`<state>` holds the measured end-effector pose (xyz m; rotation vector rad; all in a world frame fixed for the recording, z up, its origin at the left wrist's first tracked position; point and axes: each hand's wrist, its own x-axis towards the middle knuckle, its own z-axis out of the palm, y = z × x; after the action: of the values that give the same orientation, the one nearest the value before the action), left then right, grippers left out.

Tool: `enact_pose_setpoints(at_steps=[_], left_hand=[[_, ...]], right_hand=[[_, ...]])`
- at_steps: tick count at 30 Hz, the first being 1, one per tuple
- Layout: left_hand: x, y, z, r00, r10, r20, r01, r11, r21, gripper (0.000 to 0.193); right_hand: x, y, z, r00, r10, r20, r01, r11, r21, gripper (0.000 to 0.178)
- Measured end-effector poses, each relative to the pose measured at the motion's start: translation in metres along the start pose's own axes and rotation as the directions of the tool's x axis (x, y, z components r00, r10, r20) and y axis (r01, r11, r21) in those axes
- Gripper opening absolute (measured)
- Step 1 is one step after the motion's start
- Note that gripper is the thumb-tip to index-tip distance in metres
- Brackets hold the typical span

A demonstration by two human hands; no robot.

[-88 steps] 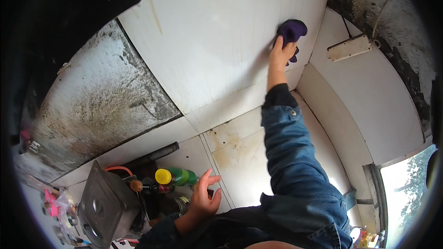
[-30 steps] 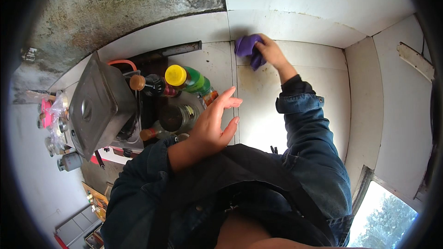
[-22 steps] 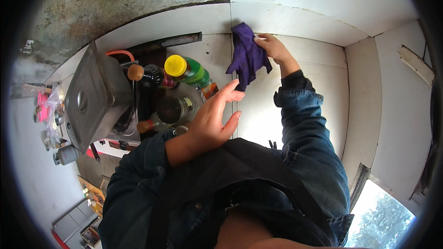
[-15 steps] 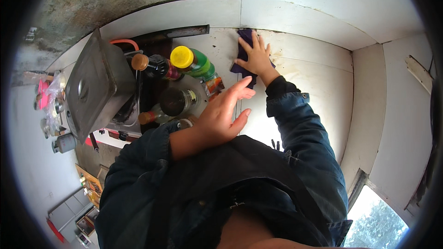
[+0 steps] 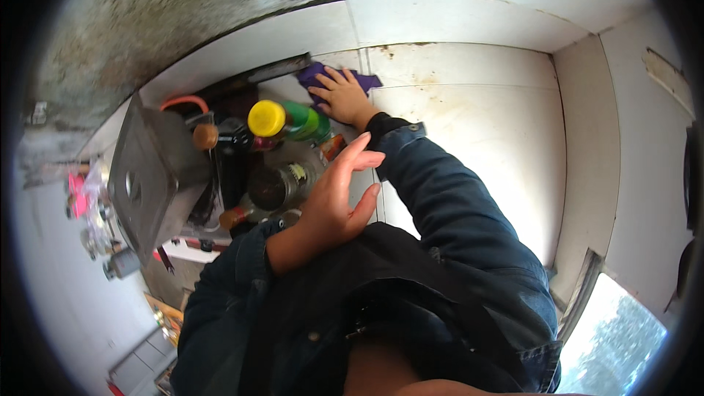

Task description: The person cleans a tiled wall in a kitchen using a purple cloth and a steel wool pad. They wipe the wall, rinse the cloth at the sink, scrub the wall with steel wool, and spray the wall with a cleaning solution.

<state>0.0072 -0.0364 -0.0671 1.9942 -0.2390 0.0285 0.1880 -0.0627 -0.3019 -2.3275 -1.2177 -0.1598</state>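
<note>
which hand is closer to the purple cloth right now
Right. The right hand lies spread on the purple cloth, touching it; the left hand is apart from it, nearer the person's body.

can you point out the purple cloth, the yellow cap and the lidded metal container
Purple cloth (image 5: 308, 75), head view: its left end.
Yellow cap (image 5: 266, 118), head view: middle of its round top.
Lidded metal container (image 5: 152, 169), head view: flat face of its lid.

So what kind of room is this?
Probably a kitchen. There's a big lidded metal pan, a green bottle with a yellow cap and a dark bottle with a brown cap close by.
</note>
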Motion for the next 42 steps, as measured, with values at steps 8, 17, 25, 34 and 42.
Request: enact_pose_setpoints(at_steps=[8, 17, 25, 34, 42], left_hand=[[0.0, -0.008, -0.004, 0.999, 0.0, 0.049, 0.001, 1.0, -0.026, 0.066], [-0.004, -0.009, -0.017, 1.0, -0.017, -0.019, 0.017, 1.0, -0.001, 0.066], [-0.003, -0.012, -0.011, 1.0, 0.027, 0.0, -0.027, 0.998, -0.051, 0.065], [0.004, -0.019, 0.005, 0.998, -0.018, 0.066, 0.021, 0.998, -0.052, 0.064], [0.016, -0.018, 0.021, 0.998, -0.019, 0.065, 0.025, 0.996, -0.083, 0.067]], right_hand=[[-0.001, 0.067, -0.005, 0.966, 0.15, -0.211, -0.176, 0.978, -0.112, 0.03], [-0.038, 0.119, -0.033, 0.842, 0.255, -0.475, -0.335, 0.938, -0.091, 0.023], [-0.134, 0.241, -0.125, 0.611, 0.689, -0.389, -0.728, 0.683, 0.066, 0.024], [-0.191, 0.275, -0.139, 0.221, 0.546, -0.808, -0.975, 0.108, -0.194, 0.059], [-0.063, 0.176, -0.094, 0.206, 0.765, -0.61, -0.976, 0.204, -0.074, 0.042]])
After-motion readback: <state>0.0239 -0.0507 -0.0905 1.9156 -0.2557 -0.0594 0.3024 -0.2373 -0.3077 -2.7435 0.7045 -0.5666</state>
